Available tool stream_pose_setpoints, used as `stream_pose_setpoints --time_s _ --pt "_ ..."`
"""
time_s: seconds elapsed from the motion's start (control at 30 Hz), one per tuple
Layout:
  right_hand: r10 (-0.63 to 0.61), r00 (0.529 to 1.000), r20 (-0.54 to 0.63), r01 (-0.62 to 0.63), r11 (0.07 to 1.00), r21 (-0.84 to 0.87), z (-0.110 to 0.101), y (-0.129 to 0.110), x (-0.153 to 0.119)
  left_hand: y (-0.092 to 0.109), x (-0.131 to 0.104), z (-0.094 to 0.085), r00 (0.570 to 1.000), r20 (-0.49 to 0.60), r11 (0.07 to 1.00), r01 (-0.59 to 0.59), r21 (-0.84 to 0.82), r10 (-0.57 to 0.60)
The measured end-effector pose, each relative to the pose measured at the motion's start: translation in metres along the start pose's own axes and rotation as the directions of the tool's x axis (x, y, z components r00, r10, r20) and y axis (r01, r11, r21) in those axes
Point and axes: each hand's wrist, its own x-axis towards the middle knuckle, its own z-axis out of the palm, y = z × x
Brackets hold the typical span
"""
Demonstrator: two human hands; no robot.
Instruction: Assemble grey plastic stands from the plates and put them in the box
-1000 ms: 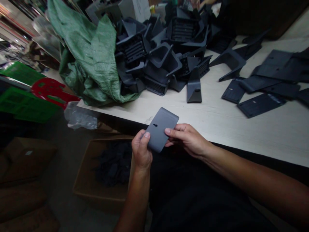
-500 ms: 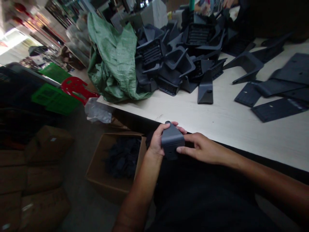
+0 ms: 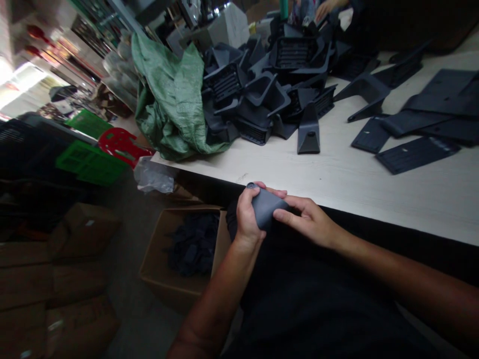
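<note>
A dark grey plastic part (image 3: pixel 268 205) is held over my lap, just off the table's near edge. My left hand (image 3: pixel 248 213) wraps round its left side, thumb on top near a small round hole. From the right, my right hand (image 3: pixel 305 219) pinches the part's right edge between thumb and fingers. Beyond them, on the pale table (image 3: pixel 284 174), lies a heap of similar dark parts (image 3: pixel 258 99), with one single part (image 3: pixel 309 132) standing nearest. Flat dark panels (image 3: pixel 415 152) lie at the right.
A green woven sack (image 3: pixel 172 99) slumps at the table's left corner. Below it, an open cardboard box (image 3: pixel 153 264) holds dark pieces. Closed cartons (image 3: pixel 78 279), a red stool (image 3: pixel 119 144) and green crates (image 3: pixel 88 162) are at left. Another person's hand (image 3: pixel 329 7) shows at the top.
The grey part has been turned in my hands, so its slotted end face no longer shows. My left wrist has rotated with it. The view has shifted slightly.
</note>
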Motion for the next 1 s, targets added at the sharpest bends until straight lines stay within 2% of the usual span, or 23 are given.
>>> stream_pose_setpoints --time_s 0.1,0.23,0.3,0.37,0.43,0.5,0.57,0.63,0.7,0.8,0.9,1.0 --pt "-0.027 0.999 -0.020 0.026 0.999 -0.043 -0.002 0.001 -0.003 -0.002 -0.003 0.007 1.000 -0.001 1.000 -0.014 -0.013 0.014" --pt "-0.101 0.985 -0.142 0.093 0.994 -0.063 0.006 0.005 -0.011 -0.011 -0.011 0.018 0.987 -0.056 0.988 -0.151 0.043 0.153" --pt "-0.115 0.977 -0.178 0.106 0.993 -0.060 0.008 0.004 -0.013 -0.014 -0.013 0.022 0.987 -0.053 0.988 -0.149 0.048 0.151" --pt "-0.087 0.984 -0.158 0.083 0.996 -0.032 0.003 0.000 -0.011 -0.014 -0.010 0.026 0.991 -0.066 0.993 -0.113 0.034 0.115" --pt "-0.031 0.995 -0.090 0.033 0.999 0.017 -0.011 -0.006 -0.006 -0.009 -0.001 0.031 0.994 -0.102 0.999 -0.049 -0.019 0.047" --pt "0.034 0.999 -0.002 -0.034 0.999 0.039 -0.032 -0.011 0.001 0.000 0.011 0.035 0.989 -0.128 0.993 0.054 -0.106 -0.068" --pt "0.087 0.993 0.076 -0.089 0.996 0.010 -0.056 -0.015 0.008 0.010 0.025 0.041 0.972 -0.147 0.972 0.158 -0.175 -0.184" --pt "0.105 0.988 0.115 -0.101 0.994 -0.037 -0.078 -0.017 0.016 0.015 0.039 0.046 0.956 -0.161 0.957 0.212 -0.196 -0.245" --pt "0.092 0.992 0.091 -0.087 0.994 -0.060 -0.095 -0.017 0.023 0.013 0.052 0.053 0.949 -0.172 0.955 0.233 -0.183 -0.264" --pt "0.081 0.996 -0.025 -0.082 0.996 -0.039 -0.116 -0.013 0.034 -0.003 0.070 0.065 0.942 -0.183 0.951 0.248 -0.184 -0.281" --pt "0.115 0.988 -0.102 -0.116 0.993 -0.006 -0.134 -0.002 0.040 -0.022 0.085 0.073 0.927 -0.219 0.943 0.260 -0.209 -0.304" --pt "0.180 0.975 -0.129 -0.173 0.983 0.063 -0.150 0.013 0.041 -0.037 0.095 0.077 0.908 -0.220 0.930 0.323 -0.178 -0.358"
